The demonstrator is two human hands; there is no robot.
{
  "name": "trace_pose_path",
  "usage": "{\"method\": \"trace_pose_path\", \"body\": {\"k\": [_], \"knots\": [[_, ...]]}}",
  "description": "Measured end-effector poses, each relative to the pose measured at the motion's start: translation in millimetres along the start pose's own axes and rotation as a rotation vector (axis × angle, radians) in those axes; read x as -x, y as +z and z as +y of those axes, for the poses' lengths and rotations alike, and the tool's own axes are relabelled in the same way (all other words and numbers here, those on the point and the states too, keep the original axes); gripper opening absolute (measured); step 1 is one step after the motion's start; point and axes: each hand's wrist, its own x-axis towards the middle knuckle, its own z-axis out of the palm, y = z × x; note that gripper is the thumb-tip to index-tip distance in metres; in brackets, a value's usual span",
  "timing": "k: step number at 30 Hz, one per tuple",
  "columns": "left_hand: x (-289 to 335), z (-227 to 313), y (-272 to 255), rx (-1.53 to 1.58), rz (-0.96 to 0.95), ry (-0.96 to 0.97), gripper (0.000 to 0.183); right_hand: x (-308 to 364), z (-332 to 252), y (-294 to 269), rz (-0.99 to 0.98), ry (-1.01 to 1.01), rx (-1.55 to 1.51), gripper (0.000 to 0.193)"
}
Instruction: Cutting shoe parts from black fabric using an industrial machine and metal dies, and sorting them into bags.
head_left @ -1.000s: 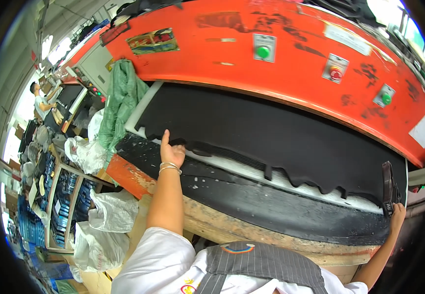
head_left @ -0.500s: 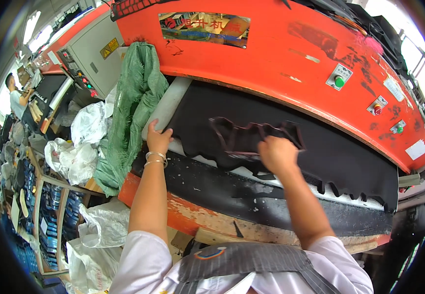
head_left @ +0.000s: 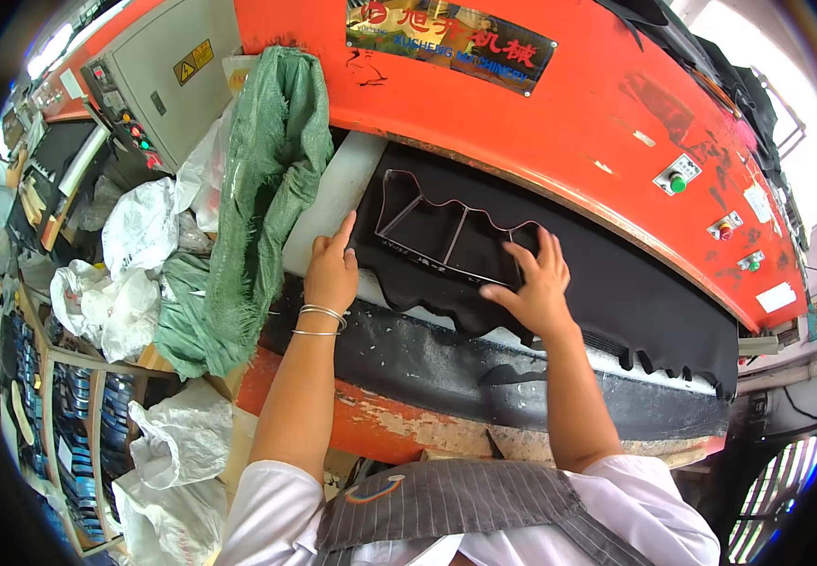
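A cutting die [head_left: 456, 236], a thin metal outline with a wavy far edge and crossbars, lies on a black sheet [head_left: 635, 283]. My right hand [head_left: 537, 291] is at the die's right end, fingers and thumb spread; it is unclear whether the fingertips touch the rim. My left hand [head_left: 332, 272] rests by the sheet's left edge, over the pale board [head_left: 335, 193], index finger stretched toward the far side. Along its near side the sheet has a scalloped, cut-out edge, with the pale board showing below it.
The orange press body [head_left: 587, 113], with green and red buttons, rises behind the sheet. A green woven sack [head_left: 272, 179] hangs at the left beside white plastic bags [head_left: 135, 222]. Shelves [head_left: 74, 415] of blue items stand lower left. A small black scrap [head_left: 512, 374] lies on the near ledge.
The die, gripped and blurred before, now lies farther left on the sheet. My right hand has opened. My left hand has shifted along the sheet's left edge, its index finger straightened. The view has turned slightly.
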Motion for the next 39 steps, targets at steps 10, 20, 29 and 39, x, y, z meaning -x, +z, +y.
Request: {"method": "trace_pose_path", "body": {"k": [10,20,29,39], "knots": [[1.6,-36.2,12.7,-0.223,0.212,0.367,0.021,12.6,36.3,22.3,-0.010,0.033,-0.354,0.039],[2.6,-36.8,18.8,-0.196,0.212,0.299,0.030,44.0,-1.9,25.2,0.119,0.148,-0.299,0.032],[-1.9,-38.6,24.7,-0.186,0.267,0.290,0.022,52.7,6.7,28.1,0.057,0.055,-0.295,0.034],[-2.6,-34.9,27.7,-0.218,0.302,0.377,0.019,53.4,23.4,34.6,0.058,0.029,-0.358,0.031]]}}
